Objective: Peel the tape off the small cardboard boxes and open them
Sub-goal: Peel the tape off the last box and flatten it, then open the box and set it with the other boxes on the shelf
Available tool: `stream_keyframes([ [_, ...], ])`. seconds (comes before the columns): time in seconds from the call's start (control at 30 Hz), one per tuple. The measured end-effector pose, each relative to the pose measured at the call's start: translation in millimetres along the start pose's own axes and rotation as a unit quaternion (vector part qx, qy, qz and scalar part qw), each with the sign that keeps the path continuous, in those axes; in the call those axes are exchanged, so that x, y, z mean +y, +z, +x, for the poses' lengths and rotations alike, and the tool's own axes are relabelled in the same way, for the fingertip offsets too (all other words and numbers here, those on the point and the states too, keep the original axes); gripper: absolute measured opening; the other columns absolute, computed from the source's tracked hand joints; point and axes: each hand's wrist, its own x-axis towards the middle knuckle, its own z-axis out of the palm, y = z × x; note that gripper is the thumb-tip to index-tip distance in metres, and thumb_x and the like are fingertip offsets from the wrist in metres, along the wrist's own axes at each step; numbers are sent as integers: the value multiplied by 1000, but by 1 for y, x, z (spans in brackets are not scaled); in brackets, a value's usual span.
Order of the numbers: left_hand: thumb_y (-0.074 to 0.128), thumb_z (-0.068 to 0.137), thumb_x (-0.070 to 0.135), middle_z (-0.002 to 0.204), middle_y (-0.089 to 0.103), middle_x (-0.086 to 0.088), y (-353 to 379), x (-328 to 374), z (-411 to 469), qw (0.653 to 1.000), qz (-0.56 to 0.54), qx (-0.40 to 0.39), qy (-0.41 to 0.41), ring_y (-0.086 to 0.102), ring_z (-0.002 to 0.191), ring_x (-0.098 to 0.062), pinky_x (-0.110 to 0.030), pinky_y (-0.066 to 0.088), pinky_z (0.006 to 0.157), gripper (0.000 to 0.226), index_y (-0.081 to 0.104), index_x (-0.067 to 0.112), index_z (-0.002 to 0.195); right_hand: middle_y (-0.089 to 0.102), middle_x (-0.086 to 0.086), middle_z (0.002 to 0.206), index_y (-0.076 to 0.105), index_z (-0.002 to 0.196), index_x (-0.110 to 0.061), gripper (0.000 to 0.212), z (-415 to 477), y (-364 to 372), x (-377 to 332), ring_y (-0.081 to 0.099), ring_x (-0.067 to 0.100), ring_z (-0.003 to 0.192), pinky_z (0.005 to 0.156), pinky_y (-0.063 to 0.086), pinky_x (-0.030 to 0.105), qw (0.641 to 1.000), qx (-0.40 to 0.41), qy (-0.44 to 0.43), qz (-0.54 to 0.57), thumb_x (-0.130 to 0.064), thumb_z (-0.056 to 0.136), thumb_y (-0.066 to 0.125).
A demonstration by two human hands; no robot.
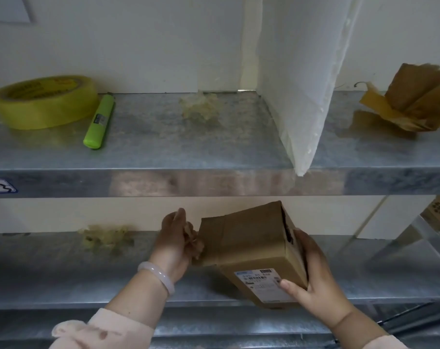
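Box (249, 248) tilted, labelled end nearest, tape (192, 239) leftward

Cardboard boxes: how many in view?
3. Brown taped cardboard box in right hand; opened brown box on grey metal upper shelf, right end; printed brown box cut off far right. More may be hidden.

1. The left hand (175, 244) is reaching forward, palm turned rightward, its fingers curling round crumpled tape (194, 239).
2. The right hand (312, 273) is gripping the cardboard box (249, 244), thumb lying on the labelled face, fingers wrapping the far side.
3. Both forearms are angling inward.
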Motion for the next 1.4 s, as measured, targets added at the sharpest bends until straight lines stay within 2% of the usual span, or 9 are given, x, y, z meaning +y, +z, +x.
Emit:
stream_keyframes([
  [0.1, 46, 99, 37, 60, 59, -2, -5, 7, -3, 997, -51, -58, -6, 52, 56, -18, -37, 43, 61, 22, 52, 19, 111, 19, -8, 152, 1, 139, -61, 95, 0, 4, -5, 17, 9, 142, 110, 22, 34, 1000, -8, 1, -1, -85, 63, 54],
  [0.2, 57, 93, 8, 108, 69, -12, -8, 7, -4, 994, -7, -110, 23, 65, 91, -24, -39, 49, 70, 46, 42, 18, 135, 16, -9, 153, 1, 138, -62, 98, 6, 8, -14, 16, 9, 141, 109, 23, 33, 1000, -18, 0, -11, -86, 60, 55],
  [0.33, 56, 88, -9, 119, 65, -10, -17, -4, -3, 978, 155, -64, 124, 65, 104, -22, -43, 52, 94, 48, 61, 30, 115, 13, -16, 153, 2, 137, -63, 101, 17, 11, -28, 15, 5, 140, 110, 25, 32, 998, -35, -13, -41, -83, 57, 61],
  [0.6, 45, 92, -8, 86, 71, -5, -35, 5, -6, 976, 158, 10, 147, 60, 70, -21, -24, 52, 49, 24, 54, 12, 101, 15, -13, 155, 16, 146, -47, 100, 30, 19, -52, 19, 12, 142, 113, 29, 36, 989, -61, -41, -131, -83, 60, 53],
  [0.83, 47, 93, 2, 97, 69, -3, -102, 19, 18, 965, 213, 98, 122, 61, 90, -19, -27, 48, 69, 28, 70, 16, 84, 29, -3, 152, 27, 146, -41, 100, 36, 37, -62, 24, 18, 138, 109, 21, 32, 978, -74, -71, -184, -83, 59, 52],
  [0.97, 49, 92, 0, 81, 65, -9, -139, 38, 37, 938, 253, 196, 135, 56, 75, -25, -34, 48, 73, 33, 62, 21, 70, 34, -1, 150, 26, 144, -40, 99, 38, 44, -68, 32, 24, 136, 109, 25, 35, 971, -78, -79, -211, -84, 58, 52],
  [1.1, 72, 81, 6, 84, 54, -3, -163, 51, 59, 942, 191, 249, 122, 57, 64, -19, -44, 57, 77, 34, 50, 13, 106, 37, 1, 149, 28, 143, -38, 99, 38, 52, -76, 34, 24, 135, 106, 33, 40, 965, -81, -78, -235, -83, 57, 50],
  [1.2, 63, 91, 17, 85, 64, -9, -178, 54, 77, 931, 261, 231, 108, 65, 71, -25, -49, 56, 84, 7, 61, 13, 96, 29, -4, 153, 22, 145, -41, 100, 37, 56, -80, 20, 17, 139, 111, 26, 36, 962, -98, -75, -244, -84, 58, 49],
  [1.4, 60, 88, 24, 105, 71, -4, -199, 45, 102, 891, 386, 212, 107, 67, 93, -26, -41, 51, 94, 20, 69, 25, 106, 6, -22, 155, 13, 145, -50, 88, 39, 44, -87, 5, 5, 144, 115, 16, 27, 972, -126, -60, -188, -90, 68, 27],
])
